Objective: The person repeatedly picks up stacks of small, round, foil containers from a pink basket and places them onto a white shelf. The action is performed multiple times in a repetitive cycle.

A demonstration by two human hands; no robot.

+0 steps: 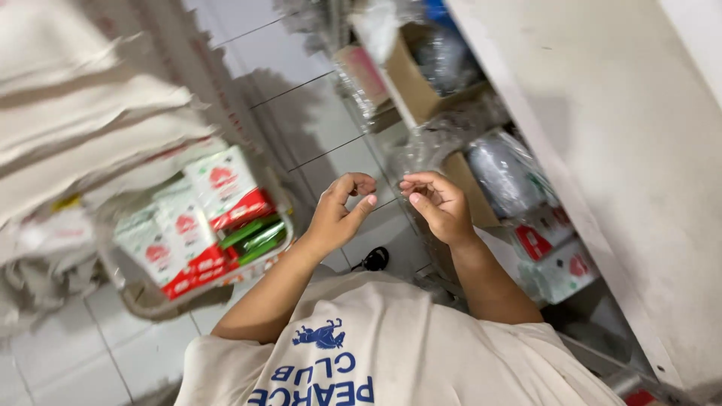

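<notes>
Fingers (359, 183) of the left hand (340, 214) curl loosely inward, thumb and forefinger nearly meeting, and whether anything sits between them cannot be told; the right hand (436, 203) mirrors it just beside, its fingertips (410, 183) bent toward the palm, and nothing can be made out in their grip either. Both hands hover close together, not touching, above the pale tiled floor (308, 113), in front of a shelf unit (594, 188) that runs along the right side. Nearest the right hand lie crinkled clear plastic bags (440, 139) on the shelf, with a brown cardboard box (410, 86) above them and a silvery wrapped bundle (508, 173) beside them. Well apart to the left, a tray (150, 301) holds white, red and green packets (218, 207), and stacked cream cloth (83, 113) fills the upper left corner. A small black object (375, 259) rests on the floor below the hands, beside the person's cream shirt (391, 346)
</notes>
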